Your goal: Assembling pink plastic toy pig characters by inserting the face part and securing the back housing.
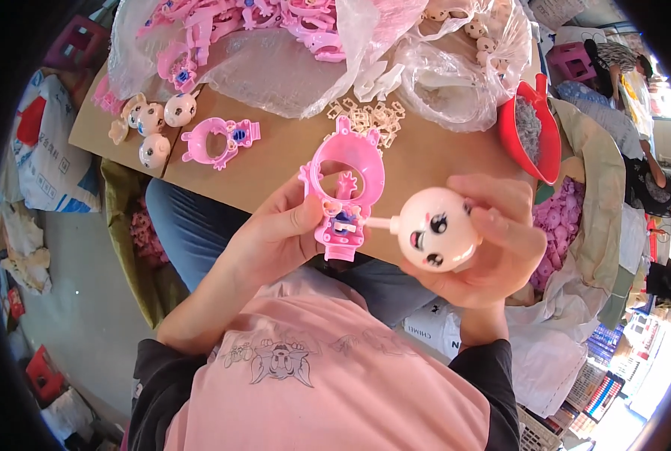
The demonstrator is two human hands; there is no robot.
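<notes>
Seeing dark printing and a red patch on a crumpled white sack (53, 146), left of the table (279, 154). Seeing bold dark lettering on a second sack (439, 325), low and right of the lap. Seeing a line-drawn cartoon (281, 362) on the pink shirt (350, 383).

Clamping left hand (271, 229) on a pink frame (367, 167), pressing the thumb over its left side and hiding that part. Holding the frame upright, between the hands, over the near table edge. Wrapping right hand (504, 248) firmly around a ball head (437, 229), just right of the frame; covering part of the painted face. Pointing its pale stem (381, 222) at the frame's lower section; not making out whether inserting or merely touching.

Losing the top of a pink pile (328, 22) at the upper edge; viewing some pieces through a creased clear bag (275, 79). Failing to identify fine grey contents in the red scoop (551, 135).

Observing smooth, glossy cream on the ball; moulded pink plastic on the frame, forming a wide ring above a blue insert. Finding small beige openwork pieces (369, 120) heaped beyond, and another frame (198, 143) lying beside rounded cream heads (155, 152).
</notes>
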